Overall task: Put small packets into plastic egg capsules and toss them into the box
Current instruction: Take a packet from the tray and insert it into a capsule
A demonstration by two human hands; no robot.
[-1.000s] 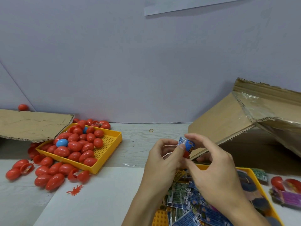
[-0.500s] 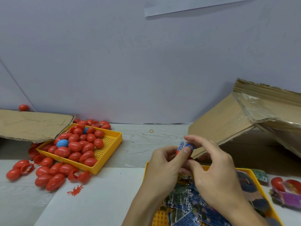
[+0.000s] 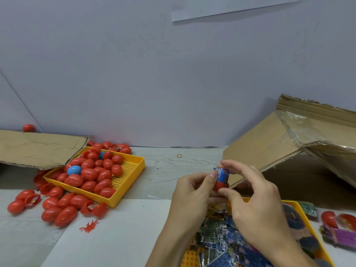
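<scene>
Two hands, close together above the tabletop (image 3: 163, 170). Left hand (image 3: 194, 195) curled round a red egg half (image 3: 220, 185), open end up. Right hand (image 3: 256, 205) pinching the same egg half low down, one finger on top of a blue packet (image 3: 223, 173). Packet standing tall, half inside the egg, long side up and down. Probably needs a push straight down next. Cardboard box (image 3: 289, 143) just behind and to the right, nearer the right hand. More packets in the yellow tray (image 3: 306, 220) below.

red eggs (image 3: 90, 174), yellow tray (image 3: 133, 170), blue packet (image 3: 223, 173)
</scene>
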